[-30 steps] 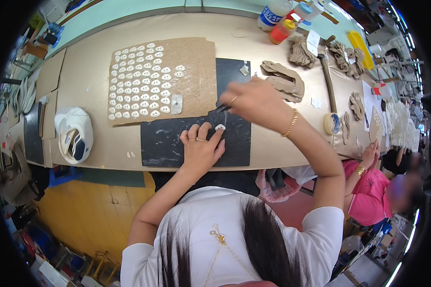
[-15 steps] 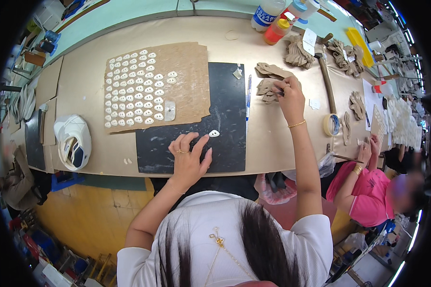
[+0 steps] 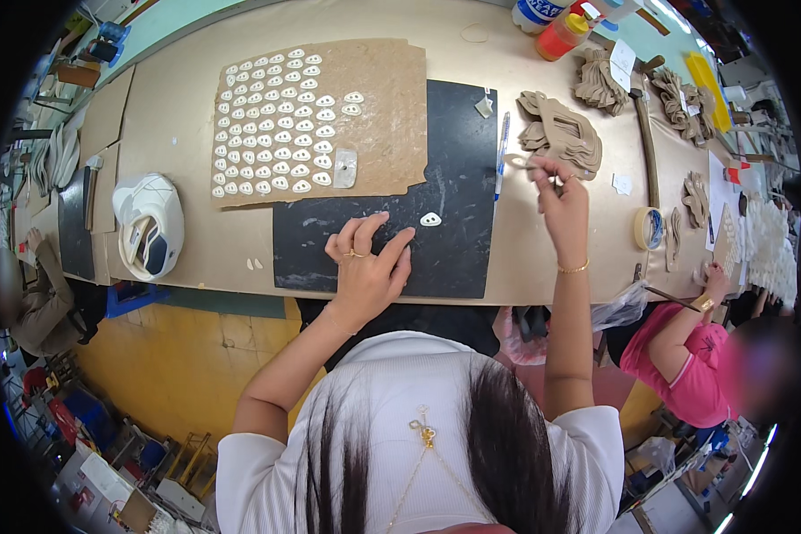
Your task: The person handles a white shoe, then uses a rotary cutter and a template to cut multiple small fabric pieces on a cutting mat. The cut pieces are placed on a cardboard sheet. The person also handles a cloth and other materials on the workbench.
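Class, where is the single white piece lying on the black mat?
In the head view, the white piece lies mid-mat on the black mat, just right of the left hand.

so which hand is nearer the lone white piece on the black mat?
Left. The left hand lies flat on the black mat, just beside the white piece; the right hand is farther off, by the tan cutouts.

White short-sleeved shirt, gold necklace, ring on left hand [image 3: 365, 267], bracelet at right wrist.

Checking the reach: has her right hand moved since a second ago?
Yes. The right hand went from above the black mat rightward to the tan cutout pile.
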`<action>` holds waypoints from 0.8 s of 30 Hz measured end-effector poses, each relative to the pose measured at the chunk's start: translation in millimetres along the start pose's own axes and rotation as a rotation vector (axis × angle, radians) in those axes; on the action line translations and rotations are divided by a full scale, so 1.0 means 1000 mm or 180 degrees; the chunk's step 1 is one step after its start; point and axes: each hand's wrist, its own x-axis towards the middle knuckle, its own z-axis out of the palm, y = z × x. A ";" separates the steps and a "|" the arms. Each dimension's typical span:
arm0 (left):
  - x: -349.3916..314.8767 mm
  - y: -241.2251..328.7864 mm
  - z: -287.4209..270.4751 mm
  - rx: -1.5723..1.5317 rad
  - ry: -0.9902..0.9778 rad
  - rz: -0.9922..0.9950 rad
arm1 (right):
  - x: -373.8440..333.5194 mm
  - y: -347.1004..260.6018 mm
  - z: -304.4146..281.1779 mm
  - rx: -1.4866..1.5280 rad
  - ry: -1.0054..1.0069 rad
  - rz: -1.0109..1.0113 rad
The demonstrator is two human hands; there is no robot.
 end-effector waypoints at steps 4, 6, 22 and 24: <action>-0.001 0.000 0.001 -0.0023 -0.0007 0.0011 | -0.031 -0.012 0.024 0.0064 -0.0597 0.0169; 0.000 0.000 0.001 -0.0031 -0.0039 0.0020 | -0.042 -0.016 0.035 0.0021 -0.0782 -0.0010; 0.001 0.001 0.000 -0.0074 -0.0116 0.0001 | -0.054 -0.036 0.058 0.0100 -0.1303 0.0301; 0.001 0.001 -0.001 -0.0089 -0.0137 0.0006 | -0.056 -0.037 0.063 0.0108 -0.1428 0.0337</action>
